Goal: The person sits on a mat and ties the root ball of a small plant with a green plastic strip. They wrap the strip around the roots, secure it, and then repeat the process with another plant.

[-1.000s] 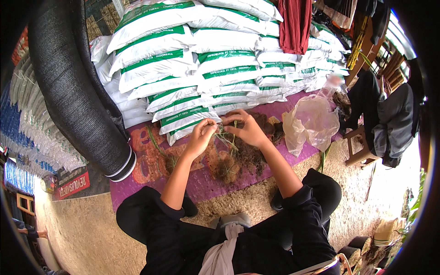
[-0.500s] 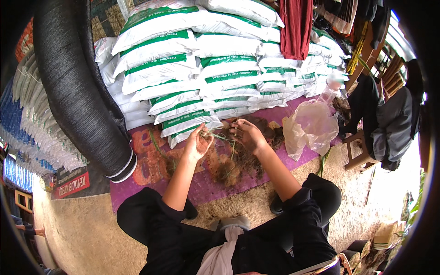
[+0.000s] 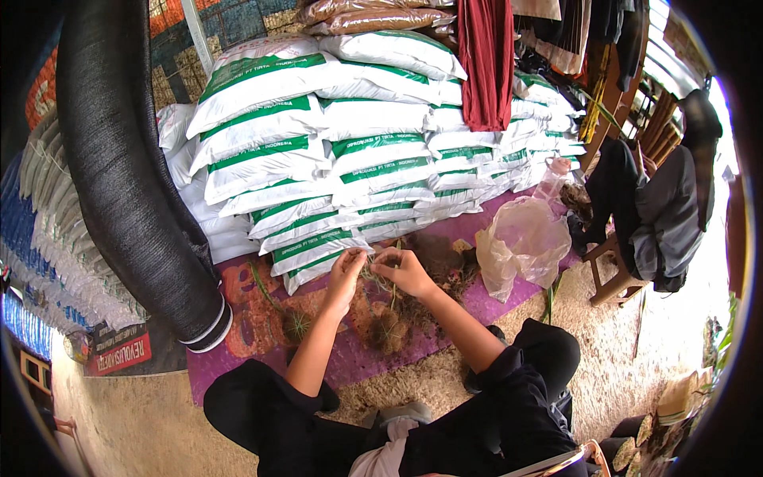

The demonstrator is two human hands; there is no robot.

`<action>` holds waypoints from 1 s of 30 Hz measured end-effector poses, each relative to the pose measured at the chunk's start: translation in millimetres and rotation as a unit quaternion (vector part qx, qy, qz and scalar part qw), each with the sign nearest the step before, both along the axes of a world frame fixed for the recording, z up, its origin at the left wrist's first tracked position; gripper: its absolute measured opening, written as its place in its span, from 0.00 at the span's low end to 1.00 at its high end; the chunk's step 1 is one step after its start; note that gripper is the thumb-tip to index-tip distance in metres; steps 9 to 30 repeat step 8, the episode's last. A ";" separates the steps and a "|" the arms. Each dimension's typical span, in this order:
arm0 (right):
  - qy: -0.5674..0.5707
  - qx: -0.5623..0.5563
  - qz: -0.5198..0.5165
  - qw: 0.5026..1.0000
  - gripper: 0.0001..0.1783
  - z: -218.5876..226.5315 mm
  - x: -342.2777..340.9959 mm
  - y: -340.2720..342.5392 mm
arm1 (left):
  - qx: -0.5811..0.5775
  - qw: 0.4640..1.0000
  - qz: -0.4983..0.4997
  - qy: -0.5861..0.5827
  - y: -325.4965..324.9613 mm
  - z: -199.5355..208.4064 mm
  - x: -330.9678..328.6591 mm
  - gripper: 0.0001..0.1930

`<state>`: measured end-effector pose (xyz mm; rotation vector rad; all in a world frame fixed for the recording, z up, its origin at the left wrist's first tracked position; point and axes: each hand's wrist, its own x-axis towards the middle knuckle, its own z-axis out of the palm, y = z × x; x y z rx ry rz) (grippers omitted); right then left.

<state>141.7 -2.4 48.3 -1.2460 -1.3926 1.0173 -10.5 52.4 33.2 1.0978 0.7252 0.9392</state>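
My left hand point(image 3: 346, 277) and my right hand point(image 3: 404, 274) are close together over the mat, each with its fingers pinched. Between them run thin pale-green strands point(image 3: 368, 273), which look like string or fibre; the ends inside the fingers are hidden. Below my hands a round brown fibrous ball point(image 3: 389, 331) with thin strands about it rests on the purple mat point(image 3: 350, 362). A second such ball point(image 3: 296, 324) lies to the left, beside my left forearm. Dark crumbly soil and clumps point(image 3: 445, 266) are spread to the right of my right hand.
White and green sacks point(image 3: 381, 151) are stacked beyond the mat. A big black roll point(image 3: 127, 175) leans at the left. To the right are an open translucent plastic bag point(image 3: 520, 246) and a person in dark clothes on a low stool point(image 3: 612, 278).
My hands have come closer together, and my right hand's fingers have closed into a pinch on the strands. The whole view has shifted, so the sacks appear lower.
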 end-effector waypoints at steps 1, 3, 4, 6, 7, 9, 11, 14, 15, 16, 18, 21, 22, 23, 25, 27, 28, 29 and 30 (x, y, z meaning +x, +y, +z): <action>0.099 -0.029 -0.018 0.995 0.13 -0.5 1.0 1.0 | -0.011 1.000 0.015 -0.021 -1.7 2.4 0.5 0.09; 0.291 -0.087 -0.056 0.951 0.09 -1.9 7.3 2.7 | -0.119 0.981 0.002 -0.155 0.7 8.3 2.8 0.08; 0.376 -0.122 -0.045 0.917 0.04 2.3 11.3 3.2 | -0.170 0.960 -0.001 -0.221 2.0 9.4 1.5 0.07; 0.454 -0.124 -0.025 0.882 0.05 2.2 16.7 3.5 | -0.200 0.930 -0.051 -0.305 20.8 -8.2 -9.0 0.07; 0.490 -0.122 -0.016 0.863 0.05 0.3 22.9 5.9 | -0.213 0.910 -0.080 -0.347 34.1 -18.6 -12.8 0.07; 0.489 -0.123 -0.013 0.863 0.05 1.4 23.1 8.5 | -0.202 0.904 -0.126 -0.356 44.4 -27.5 -17.9 0.13; 0.489 -0.123 -0.013 0.863 0.05 1.4 23.1 8.5 | -0.202 0.904 -0.126 -0.356 44.4 -27.5 -17.9 0.13; 0.489 -0.123 -0.013 0.863 0.05 1.4 23.1 8.5 | -0.202 0.904 -0.126 -0.356 44.4 -27.5 -17.9 0.13; 0.489 -0.123 -0.013 0.863 0.05 1.4 23.1 8.5 | -0.202 0.904 -0.126 -0.356 44.4 -27.5 -17.9 0.13; 0.489 -0.123 -0.013 0.863 0.05 1.4 23.1 8.5 | -0.202 0.904 -0.126 -0.356 44.4 -27.5 -17.9 0.13; 0.489 -0.123 -0.013 0.863 0.05 1.4 23.1 8.5 | -0.202 0.904 -0.126 -0.356 44.4 -27.5 -17.9 0.13; 0.489 -0.123 -0.013 0.863 0.05 1.4 23.1 8.5 | -0.202 0.904 -0.126 -0.356 44.4 -27.5 -17.9 0.13; 0.489 -0.123 -0.013 0.863 0.05 1.4 23.1 8.5 | -0.202 0.904 -0.126 -0.356 44.4 -27.5 -17.9 0.13; 0.489 -0.123 -0.013 0.863 0.05 1.4 23.1 8.5 | -0.202 0.904 -0.126 -0.356 44.4 -27.5 -17.9 0.13; 0.489 -0.123 -0.013 0.863 0.05 1.4 23.1 8.5 | -0.202 0.904 -0.126 -0.356 44.4 -27.5 -17.9 0.13; 0.489 -0.123 -0.013 0.863 0.05 1.4 23.1 8.5 | -0.202 0.904 -0.126 -0.356 44.4 -27.5 -17.9 0.13; 0.489 -0.123 -0.013 0.863 0.05 1.4 23.1 8.5 | -0.202 0.904 -0.126 -0.356 44.4 -27.5 -17.9 0.13; 0.489 -0.123 -0.013 0.863 0.05 1.4 23.1 8.5 | -0.202 0.904 -0.126 -0.356 44.4 -27.5 -17.9 0.13; 0.489 -0.123 -0.013 0.863 0.05 1.4 23.1 8.5 | -0.202 0.904 -0.126 -0.356 44.4 -27.5 -17.9 0.13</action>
